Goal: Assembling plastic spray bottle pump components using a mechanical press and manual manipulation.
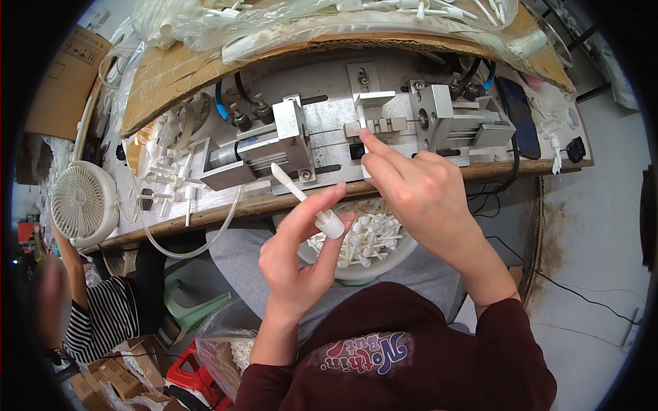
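My left hand (291,267) pinches a white applicator by its ribbed cap (332,225). The applicator's rod (290,183) slants up and left, ending in a pointed tip. My right hand (419,190) is closed at the small metal fixture block (387,127) at the bench's front edge. Its fingers grip another white applicator (361,115), whose rod lies across the block; its lower end is mostly hidden by the fingers. Metal cylinder clamps stand on either side, one on the left (291,137) and one on the right (439,113).
A basket (367,272) of white applicators rests at my lap. Loose white parts (175,175) and a small fan (83,203) lie left. A dark phone (519,118) sits right. Cardboard (205,79) overhangs the bench's back. Another person in a striped shirt (103,318) is at left.
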Demonstrator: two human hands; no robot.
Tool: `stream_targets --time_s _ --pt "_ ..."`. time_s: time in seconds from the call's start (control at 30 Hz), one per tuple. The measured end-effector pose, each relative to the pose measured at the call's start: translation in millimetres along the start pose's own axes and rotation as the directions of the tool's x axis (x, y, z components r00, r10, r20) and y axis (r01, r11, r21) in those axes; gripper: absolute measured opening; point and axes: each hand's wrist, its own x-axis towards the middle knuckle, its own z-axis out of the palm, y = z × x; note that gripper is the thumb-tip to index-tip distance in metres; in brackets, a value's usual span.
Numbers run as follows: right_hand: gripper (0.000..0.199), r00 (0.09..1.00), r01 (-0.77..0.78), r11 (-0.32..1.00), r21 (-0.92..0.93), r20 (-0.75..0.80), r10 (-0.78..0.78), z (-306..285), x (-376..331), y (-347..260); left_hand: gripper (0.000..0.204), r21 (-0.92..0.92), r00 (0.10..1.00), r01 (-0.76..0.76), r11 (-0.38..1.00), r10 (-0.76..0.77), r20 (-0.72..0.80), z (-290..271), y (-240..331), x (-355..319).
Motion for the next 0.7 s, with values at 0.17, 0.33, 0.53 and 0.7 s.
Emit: stream_targets --time_s 0.17,0.33,0.53,0.7 --pt "0.019 0.998 0.052 0.998 -0.031 0.046 -0.051 -3 6 -1 0.044 -0.079 0.998 -0.029 0.996 0.025 -0.057 1 -4 -1" --pt "0.015 0.995 0.004 0.998 -0.055 0.102 0.002 -4 10 -5 0.039 0.154 0.992 -0.101 0.983 0.111 -0.056 -5 1 6" --pt "0.014 0.994 0.02 0.998 -0.061 0.104 -0.013 -5 13 -8 0.038 0.206 0.989 -0.12 0.971 0.136 -0.065 -5 9 7" --pt "0.019 0.999 0.044 0.999 -0.008 0.032 -0.043 0 6 -1 0.035 0.217 0.987 -0.148 0.965 0.158 -0.03 -7 10 5"
